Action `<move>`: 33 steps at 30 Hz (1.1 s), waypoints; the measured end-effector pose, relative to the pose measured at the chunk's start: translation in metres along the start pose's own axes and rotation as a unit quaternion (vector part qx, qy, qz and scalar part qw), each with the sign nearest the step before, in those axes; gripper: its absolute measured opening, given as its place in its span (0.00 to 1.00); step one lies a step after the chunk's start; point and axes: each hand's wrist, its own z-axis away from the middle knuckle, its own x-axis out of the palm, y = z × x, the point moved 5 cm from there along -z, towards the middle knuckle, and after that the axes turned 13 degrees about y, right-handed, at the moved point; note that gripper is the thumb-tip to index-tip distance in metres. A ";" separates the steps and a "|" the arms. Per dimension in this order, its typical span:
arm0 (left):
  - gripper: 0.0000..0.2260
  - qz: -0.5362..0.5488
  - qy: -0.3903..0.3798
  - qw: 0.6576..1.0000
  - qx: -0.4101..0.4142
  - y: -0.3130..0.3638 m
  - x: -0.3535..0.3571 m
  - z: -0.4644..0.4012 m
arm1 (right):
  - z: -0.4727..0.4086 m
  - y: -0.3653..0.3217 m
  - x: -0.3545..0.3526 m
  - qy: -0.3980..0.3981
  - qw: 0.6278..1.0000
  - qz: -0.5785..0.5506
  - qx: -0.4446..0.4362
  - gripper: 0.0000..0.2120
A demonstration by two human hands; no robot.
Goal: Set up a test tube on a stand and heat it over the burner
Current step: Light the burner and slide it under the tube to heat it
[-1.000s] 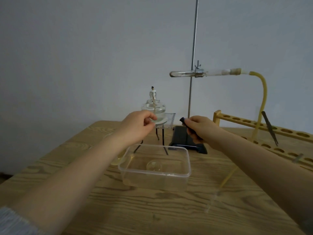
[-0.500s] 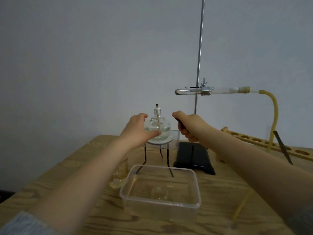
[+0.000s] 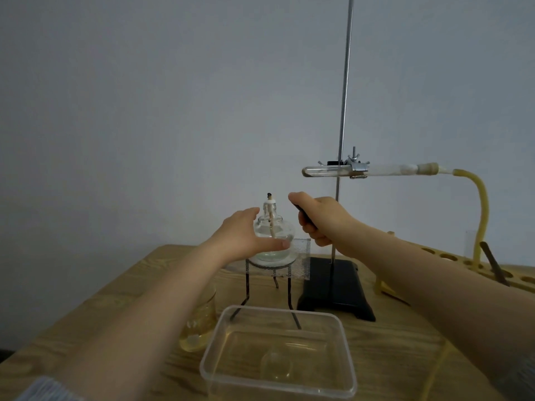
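lying level in the clamp, clear test tube (image 3: 327,171); left hand (image 3: 246,237) cups burner (image 3: 273,230), right hand (image 3: 320,217) grips dark lighter (image 3: 302,217).

- Single view only, worn on the head, looking forward and slightly down across the wooden surface (image 3: 405,357) toward a plain grey wall (image 3: 144,111).
- Close range: both forearms reaching in from the bottom corners, plastic tub (image 3: 278,351) nearest the lens.
- Wide-angle, stand rod (image 3: 344,96) running out of the top edge.
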 end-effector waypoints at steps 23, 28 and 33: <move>0.36 0.031 -0.007 0.999 -0.004 -0.012 0.013 -0.013 | -0.029 -0.012 0.019 0.105 0.930 0.293 -0.194 0.19; 0.41 0.046 0.010 0.999 -0.010 -0.021 0.017 -0.015 | -0.033 -0.015 0.020 0.117 0.925 0.304 -0.195 0.17; 0.42 0.061 0.021 0.998 -0.011 -0.022 0.017 -0.016 | -0.037 -0.015 0.022 0.117 0.922 0.311 -0.197 0.18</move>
